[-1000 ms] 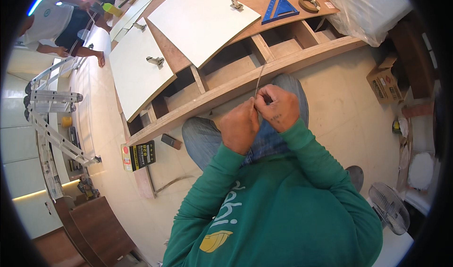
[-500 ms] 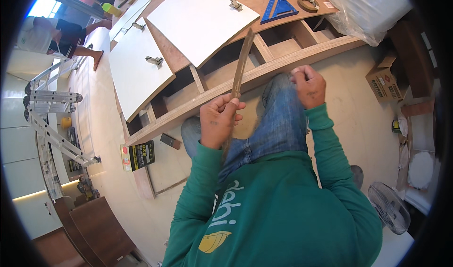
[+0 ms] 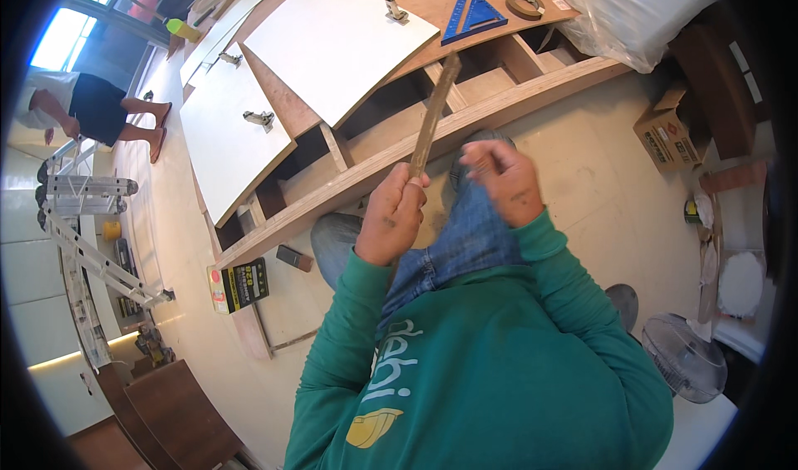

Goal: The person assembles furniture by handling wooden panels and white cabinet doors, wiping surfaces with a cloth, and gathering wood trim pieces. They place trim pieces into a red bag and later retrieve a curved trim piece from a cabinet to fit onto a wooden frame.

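Note:
My left hand [image 3: 392,217] is closed round a long, narrow brown strip [image 3: 435,113]. The strip slants up and away past my fingers, its far tip in front of the open wooden frame. Its lower end runs down behind my hand, against my lap. To the right of the strip, my right hand [image 3: 510,183] hovers over my knee with its fingers curled together, a little blurred. Whatever is between those fingers, if anything, is hidden.
Ahead is a wooden frame [image 3: 490,121] with open compartments. On it lie white panels [image 3: 341,42] with hinges, a blue triangular square [image 3: 470,17] and a roll of brown tape [image 3: 524,4]. A stepladder [image 3: 100,246] and another person [image 3: 100,108] are at left; a cardboard box [image 3: 667,137] and fan [image 3: 684,358], right.
My right hand has moved left, closer to the strip. My left hand has shifted slightly to the right with the strip in it. The other person's stance by the ladder has changed.

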A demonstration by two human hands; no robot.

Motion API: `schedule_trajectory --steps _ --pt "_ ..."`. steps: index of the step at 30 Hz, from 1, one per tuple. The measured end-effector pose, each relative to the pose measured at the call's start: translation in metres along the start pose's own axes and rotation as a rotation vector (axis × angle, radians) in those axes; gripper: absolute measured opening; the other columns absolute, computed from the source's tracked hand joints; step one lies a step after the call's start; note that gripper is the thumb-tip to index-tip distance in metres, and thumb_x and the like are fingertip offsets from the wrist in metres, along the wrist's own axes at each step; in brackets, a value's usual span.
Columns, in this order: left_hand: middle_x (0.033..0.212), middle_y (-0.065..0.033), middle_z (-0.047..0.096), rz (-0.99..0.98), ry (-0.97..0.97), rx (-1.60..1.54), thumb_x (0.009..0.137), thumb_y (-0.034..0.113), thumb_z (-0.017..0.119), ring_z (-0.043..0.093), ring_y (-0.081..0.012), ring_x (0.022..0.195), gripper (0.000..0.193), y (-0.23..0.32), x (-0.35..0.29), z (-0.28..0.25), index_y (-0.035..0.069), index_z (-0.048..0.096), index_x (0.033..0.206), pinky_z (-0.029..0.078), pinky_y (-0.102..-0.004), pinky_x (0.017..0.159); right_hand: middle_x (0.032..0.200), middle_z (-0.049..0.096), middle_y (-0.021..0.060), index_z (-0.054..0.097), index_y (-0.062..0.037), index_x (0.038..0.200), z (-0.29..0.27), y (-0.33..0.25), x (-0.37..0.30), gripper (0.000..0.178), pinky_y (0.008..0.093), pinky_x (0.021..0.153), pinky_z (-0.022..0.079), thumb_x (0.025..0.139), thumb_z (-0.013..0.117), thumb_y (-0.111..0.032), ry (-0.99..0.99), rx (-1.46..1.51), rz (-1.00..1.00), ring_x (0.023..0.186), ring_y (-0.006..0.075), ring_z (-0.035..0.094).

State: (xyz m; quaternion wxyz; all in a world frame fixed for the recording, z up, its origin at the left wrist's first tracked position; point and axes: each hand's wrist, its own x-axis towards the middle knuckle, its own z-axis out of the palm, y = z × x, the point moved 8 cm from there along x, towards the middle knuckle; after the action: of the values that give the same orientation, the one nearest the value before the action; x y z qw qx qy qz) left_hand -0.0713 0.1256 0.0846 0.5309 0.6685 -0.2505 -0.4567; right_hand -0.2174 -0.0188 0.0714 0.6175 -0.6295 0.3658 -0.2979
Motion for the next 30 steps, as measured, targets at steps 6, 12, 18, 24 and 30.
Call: schedule_trajectory --steps 6,12,18,24,30 --pt "0.073 -0.0047 0.056 0.314 0.023 0.320 0.109 0.017 0.047 0.053 -0.0118 0.060 0.018 0.036 -0.011 0.023 0.002 0.058 0.111 0.043 -0.0323 0.055 0.078 0.067 0.0034 0.069 -0.0014 0.091 0.053 -0.023 -0.005 0.024 0.0268 0.063 0.050 0.098 0.076 -0.024 -0.105 0.093 -0.043 0.068 0.0089 0.057" --pt "0.074 -0.0236 0.059 0.347 0.087 0.426 0.107 0.010 0.049 0.062 -0.0420 0.068 0.010 0.046 -0.021 0.013 0.001 0.051 0.104 0.047 -0.0454 0.061 0.079 0.067 0.0132 0.067 0.0015 0.092 0.058 -0.040 0.000 0.018 0.0312 0.065 0.052 0.100 0.068 -0.014 -0.228 -0.084 -0.169 0.068 0.0172 0.063" --pt "0.071 -0.0173 0.057 0.218 0.117 0.342 0.106 0.010 0.050 0.056 -0.0287 0.059 0.011 0.024 -0.009 0.000 0.001 0.054 0.102 0.045 -0.0389 0.058 0.086 0.068 0.0058 0.068 0.0029 0.101 0.055 -0.023 0.004 0.017 0.0281 0.071 0.054 0.103 0.064 -0.014 -0.356 -0.145 -0.108 0.078 0.0122 0.065" --pt "0.072 0.0036 0.047 0.059 0.090 0.057 0.108 0.015 0.047 0.043 -0.0054 0.059 0.017 0.012 -0.010 -0.021 0.005 0.060 0.110 0.038 -0.0232 0.053 0.086 0.069 0.0056 0.070 0.0006 0.106 0.056 -0.014 0.005 0.025 0.0281 0.070 0.055 0.095 0.077 -0.020 -0.299 -0.105 -0.068 0.076 0.0097 0.063" --pt "0.073 -0.0082 0.055 0.143 0.043 0.128 0.107 0.015 0.051 0.051 -0.0158 0.061 0.018 0.024 -0.009 -0.009 0.000 0.058 0.113 0.045 -0.0346 0.059 0.082 0.069 0.0046 0.072 0.0010 0.105 0.079 -0.021 0.013 0.032 0.0264 0.069 0.054 0.095 0.080 -0.028 -0.284 0.121 -0.024 0.074 0.0069 0.060"
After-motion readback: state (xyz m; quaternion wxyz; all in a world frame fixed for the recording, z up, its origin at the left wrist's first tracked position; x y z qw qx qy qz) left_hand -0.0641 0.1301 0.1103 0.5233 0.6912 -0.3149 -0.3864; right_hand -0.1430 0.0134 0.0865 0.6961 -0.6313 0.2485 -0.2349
